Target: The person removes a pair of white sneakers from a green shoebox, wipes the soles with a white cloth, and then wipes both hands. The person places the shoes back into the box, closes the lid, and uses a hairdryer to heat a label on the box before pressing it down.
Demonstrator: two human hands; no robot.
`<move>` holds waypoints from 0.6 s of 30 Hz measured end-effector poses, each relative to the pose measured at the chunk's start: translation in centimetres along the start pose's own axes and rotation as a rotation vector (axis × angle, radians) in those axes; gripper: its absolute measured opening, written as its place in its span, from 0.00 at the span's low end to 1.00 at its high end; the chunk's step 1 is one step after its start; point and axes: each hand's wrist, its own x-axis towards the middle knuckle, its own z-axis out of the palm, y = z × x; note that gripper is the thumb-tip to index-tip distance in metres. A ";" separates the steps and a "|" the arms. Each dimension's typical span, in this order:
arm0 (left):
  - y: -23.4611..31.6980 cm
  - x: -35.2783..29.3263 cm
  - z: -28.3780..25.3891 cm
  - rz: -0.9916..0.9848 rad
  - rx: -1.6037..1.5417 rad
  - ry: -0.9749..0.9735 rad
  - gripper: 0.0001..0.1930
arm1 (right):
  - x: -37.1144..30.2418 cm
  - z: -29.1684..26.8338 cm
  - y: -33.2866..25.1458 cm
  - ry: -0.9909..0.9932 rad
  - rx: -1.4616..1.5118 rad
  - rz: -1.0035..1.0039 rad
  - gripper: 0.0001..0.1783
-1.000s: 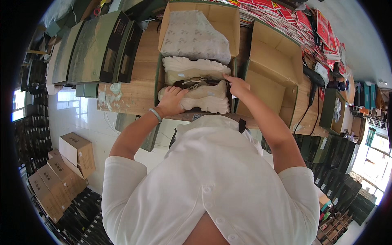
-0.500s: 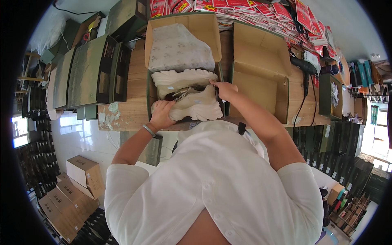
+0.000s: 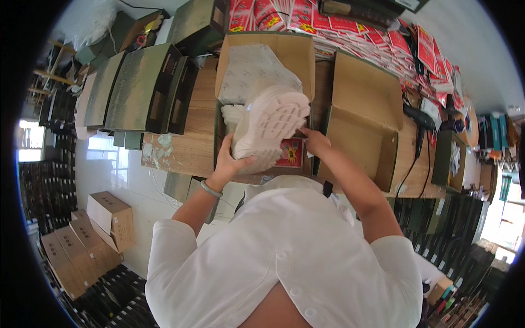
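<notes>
Over the open shoe box (image 3: 303, 57) on the wooden table (image 3: 199, 123), I see the left hand (image 3: 226, 165) clamped on a pale shoe (image 3: 254, 134), tipped up so its bumpy sole (image 3: 281, 115) shows. The other shoe (image 3: 232, 115) is in the box, partly hidden behind it. A red packet (image 3: 293, 153) lies in there too. The right hand (image 3: 317, 144) is at the box's right side, and I can't tell if it grips anything.

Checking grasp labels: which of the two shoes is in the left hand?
The tipped-up shoe, tread showing, gripped by the left hand; the other shoe lies behind it in the open box, mostly hidden.
</notes>
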 end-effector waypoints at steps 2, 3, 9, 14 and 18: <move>2.0 -0.6 0.9 -0.068 -0.104 -0.011 0.50 | 0.2 0.7 0.7 0.064 0.035 -0.034 0.20; 3.0 -1.0 1.1 -0.084 -0.146 -0.084 0.50 | 0.1 0.0 -0.1 0.008 -0.004 0.004 0.23; 7.4 -2.0 0.8 -0.322 -0.470 -0.159 0.45 | 0.4 0.2 0.1 -0.023 -0.004 0.014 0.30; 6.7 -1.8 -1.9 -0.274 -0.635 -0.106 0.40 | 0.4 0.2 0.3 -0.009 0.007 -0.017 0.30; 4.6 -3.0 -5.0 -0.333 -0.704 -0.057 0.40 | 0.6 1.2 1.1 0.053 0.007 -0.062 0.30</move>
